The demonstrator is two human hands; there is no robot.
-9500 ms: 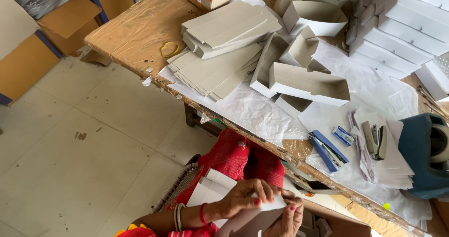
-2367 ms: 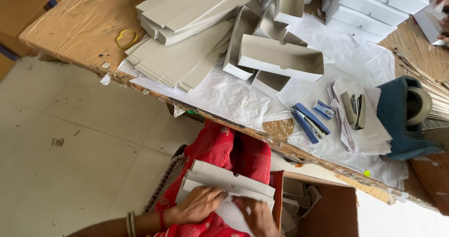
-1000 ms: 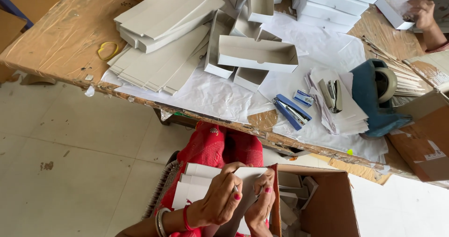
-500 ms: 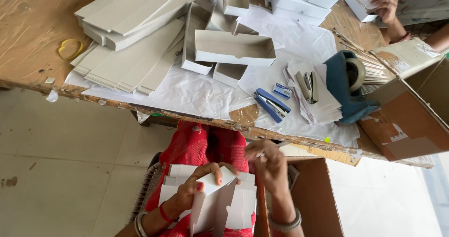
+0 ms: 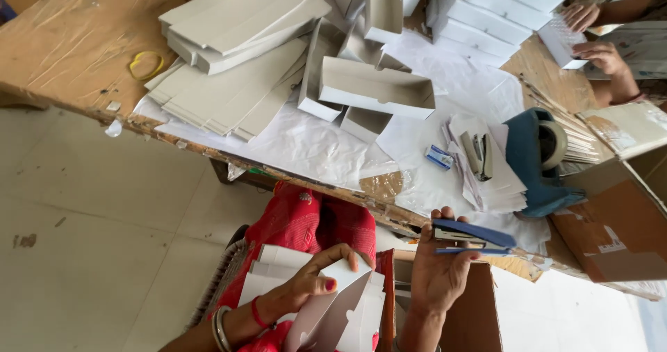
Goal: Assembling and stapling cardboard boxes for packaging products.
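My left hand (image 5: 316, 282) grips a folded white cardboard box blank (image 5: 332, 312) over my lap, above red clothing (image 5: 306, 220). My right hand (image 5: 439, 272) is closed around a blue stapler (image 5: 474, 236), held in the air just off the table's near edge. More flat white blanks (image 5: 274, 268) lie on my lap under the left hand.
The wooden table (image 5: 69, 39) carries stacks of flat grey card (image 5: 236, 53), folded open boxes (image 5: 375, 88), white paper, a second stapler (image 5: 479, 154), a staple pack (image 5: 439, 157) and a blue tape dispenser (image 5: 538, 161). Another person's hands (image 5: 597, 39) work at the far right. A brown carton (image 5: 618, 230) stands right.
My right hand has picked the blue stapler off the table and brought it toward me. The left hand keeps holding the folded blank. The view shifted right.
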